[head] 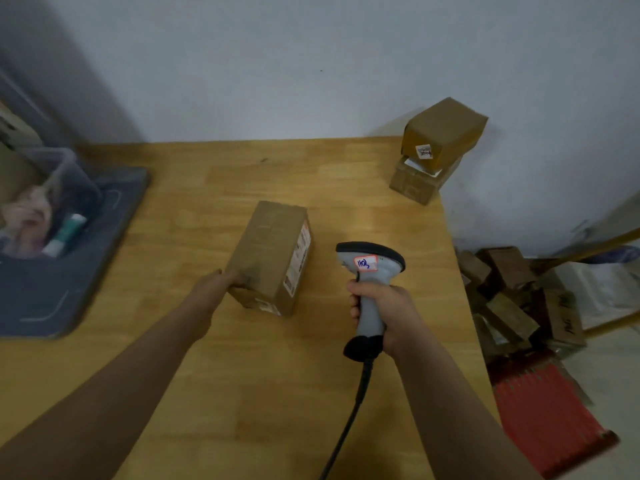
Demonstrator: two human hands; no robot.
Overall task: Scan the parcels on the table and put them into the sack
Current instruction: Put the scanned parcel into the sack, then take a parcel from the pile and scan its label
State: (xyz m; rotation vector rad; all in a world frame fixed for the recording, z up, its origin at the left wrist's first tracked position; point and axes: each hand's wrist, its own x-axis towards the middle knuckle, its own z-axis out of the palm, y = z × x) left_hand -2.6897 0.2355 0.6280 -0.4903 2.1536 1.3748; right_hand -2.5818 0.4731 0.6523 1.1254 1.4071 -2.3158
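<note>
Gripping scanner (369, 271) in right hand (393, 315), left hand (217, 285) holding parcel (273, 252) on wooden table (304, 393), white wall (311, 64) behind

I lose the fingers of the left hand (214, 285) behind the near end of the parcel (273, 251), so I can't tell how they lie on it. The print on the parcel's label (299, 258), on the side facing the right hand (388, 313), is too small for me to read. Below the right hand the cable (349, 420) of the scanner (370, 271) runs out of the bottom edge. Right of that hand the heap of boxes (512, 299) is partly hidden by the table (346, 202) edge, and the red ribbed thing (547, 410) is too blurred to identify. Far left of the left hand, the clear bin (52, 188) and its contents are smeared and clipped by the frame.
</note>
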